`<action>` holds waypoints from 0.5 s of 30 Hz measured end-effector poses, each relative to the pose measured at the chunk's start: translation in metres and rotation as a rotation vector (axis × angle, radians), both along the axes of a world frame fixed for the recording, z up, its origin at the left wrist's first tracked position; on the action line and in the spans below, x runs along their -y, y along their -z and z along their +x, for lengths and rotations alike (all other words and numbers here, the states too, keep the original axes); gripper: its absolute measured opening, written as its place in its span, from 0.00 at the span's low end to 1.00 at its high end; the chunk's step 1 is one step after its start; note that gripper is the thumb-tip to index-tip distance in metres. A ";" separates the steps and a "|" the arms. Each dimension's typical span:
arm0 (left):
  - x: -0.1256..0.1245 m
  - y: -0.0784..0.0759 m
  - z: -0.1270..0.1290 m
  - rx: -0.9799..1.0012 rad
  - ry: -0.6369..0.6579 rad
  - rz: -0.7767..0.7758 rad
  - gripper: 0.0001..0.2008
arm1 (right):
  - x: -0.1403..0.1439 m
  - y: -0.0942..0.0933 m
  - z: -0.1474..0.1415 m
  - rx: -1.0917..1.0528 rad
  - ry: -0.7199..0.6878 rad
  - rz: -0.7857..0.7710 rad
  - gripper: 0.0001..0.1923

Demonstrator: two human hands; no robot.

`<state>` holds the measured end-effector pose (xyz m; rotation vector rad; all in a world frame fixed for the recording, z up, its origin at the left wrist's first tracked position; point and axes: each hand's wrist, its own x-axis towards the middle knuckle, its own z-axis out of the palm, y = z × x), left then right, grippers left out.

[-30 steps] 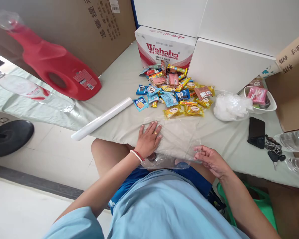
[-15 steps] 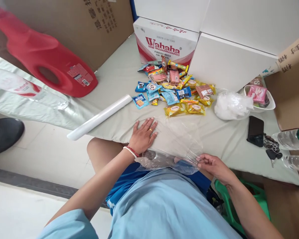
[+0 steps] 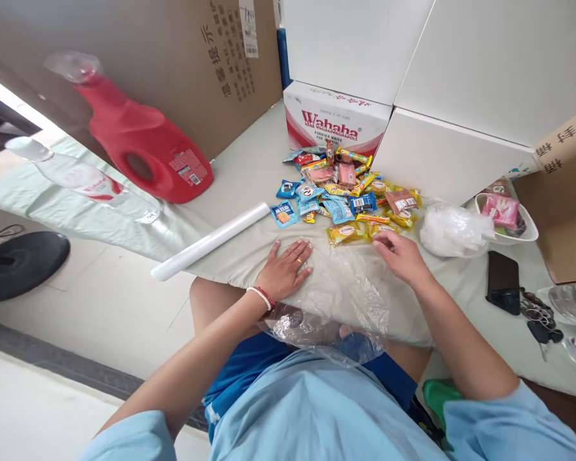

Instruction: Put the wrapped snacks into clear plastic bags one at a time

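Note:
A clear plastic sheet (image 3: 348,288) lies over the table's near edge and hangs down onto my lap. My left hand (image 3: 285,272) presses flat on its left part, fingers spread. My right hand (image 3: 398,253) reaches forward over the sheet's far edge, fingers loosely curled, holding nothing, its fingertips next to the yellow snack packets (image 3: 345,234). Behind them lies a pile of snack packets (image 3: 338,186) in blue, yellow, red and pink wrappers.
A white roll (image 3: 211,241) lies left of my left hand. A red jug (image 3: 144,150) and a clear bottle (image 3: 84,182) lie farther left. A Wahaha box (image 3: 333,121), a crumpled plastic bag (image 3: 454,230), a white bowl (image 3: 506,218), a black phone (image 3: 502,282) and keys (image 3: 537,314) fill the back and right.
My right hand let go of the sheet's near right corner and moved forward to the yellow packets. The left hand stayed pressed on the sheet. The view tilted up slightly.

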<state>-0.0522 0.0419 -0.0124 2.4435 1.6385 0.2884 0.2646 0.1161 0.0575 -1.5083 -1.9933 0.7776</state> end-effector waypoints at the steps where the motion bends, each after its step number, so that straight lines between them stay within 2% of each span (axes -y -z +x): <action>1: 0.000 0.000 0.000 -0.003 0.002 0.000 0.29 | -0.017 0.004 -0.020 0.056 -0.034 0.086 0.18; 4: 0.001 0.001 0.000 -0.006 0.009 0.007 0.29 | -0.058 0.017 -0.077 0.251 -0.058 0.259 0.29; 6: 0.002 0.002 0.000 -0.008 0.010 0.020 0.29 | -0.076 0.022 -0.099 0.362 -0.050 0.248 0.32; 7: 0.002 0.002 0.000 -0.012 0.008 0.025 0.29 | -0.083 0.023 -0.103 0.395 -0.048 0.224 0.31; 9: 0.002 0.003 -0.001 -0.022 0.002 0.026 0.31 | -0.089 0.021 -0.096 0.394 -0.037 0.202 0.24; 11: 0.001 0.002 -0.001 -0.031 0.002 0.016 0.33 | -0.085 0.013 -0.077 0.299 -0.011 0.262 0.19; 13: 0.001 0.002 -0.001 -0.028 0.009 0.003 0.34 | -0.066 0.000 -0.057 0.153 0.018 0.373 0.16; 15: 0.000 0.003 -0.001 -0.015 0.016 -0.001 0.34 | -0.032 -0.011 -0.044 0.032 0.003 0.474 0.16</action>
